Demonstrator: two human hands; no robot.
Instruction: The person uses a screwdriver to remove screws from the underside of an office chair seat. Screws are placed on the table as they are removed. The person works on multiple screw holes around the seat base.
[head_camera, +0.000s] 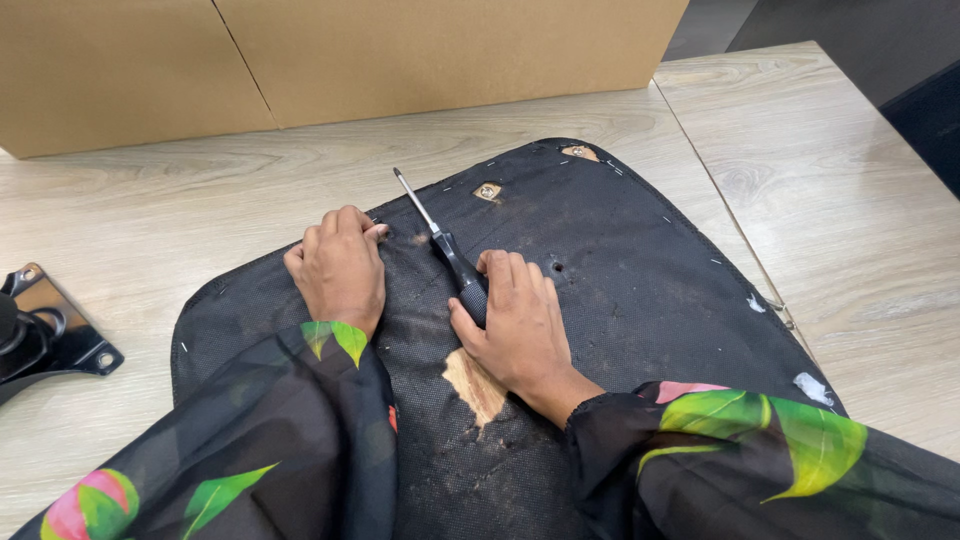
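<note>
Hands rest on a wide black mesh-covered seat panel (620, 260) that lies flat, underside up, on the pale wood-grain bench (160, 210). The right hand (515, 320) lies over the black ribbed handle of a screwdriver with a slim silver shaft (440, 240); its fingers (510, 275) curl loosely across the handle rather than clenching it, and the tool lies on the fabric with its tip pointing away toward the far left edge of the panel. The left hand (340, 265) sits palm down just beside the shaft, fingers bent and pressing on the mesh near the panel's edge, holding nothing.

Both arms wear dark sleeves printed with green leaves and pink flowers (300, 430). Between the wrists a tear in the mesh shows a bare tan patch of wood (475, 385). Two small openings with exposed mounting points (488, 190) sit near the panel's far rim, and a small round hole (556, 267) lies just right of the right hand. White staples dot the rim.

A black metal bracket plate (45, 330) lies on the bench well left of the panel. Large brown cardboard boxes (400, 50) stand along the bench's far side.
</note>
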